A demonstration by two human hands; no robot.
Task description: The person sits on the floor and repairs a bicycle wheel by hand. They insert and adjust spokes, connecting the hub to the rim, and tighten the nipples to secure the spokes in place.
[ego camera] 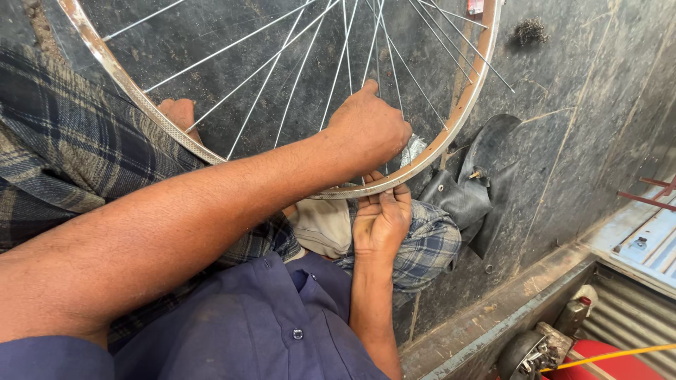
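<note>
Two hands work one spoked wheel rim (461, 105): left hand (367, 127) pinching spokes, right hand (381, 222) gripping its edge (one inner tube (468, 193) beside).

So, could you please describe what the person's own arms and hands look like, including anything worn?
Both forearms are bare, and the left hand and right hand wear no gloves, rings or watch. A short dark blue sleeve ends the buttoned shirt.

Left hand (367, 127) reaches forward, fingers curled; right hand (381, 222) below, fingers pinching upward.
</note>
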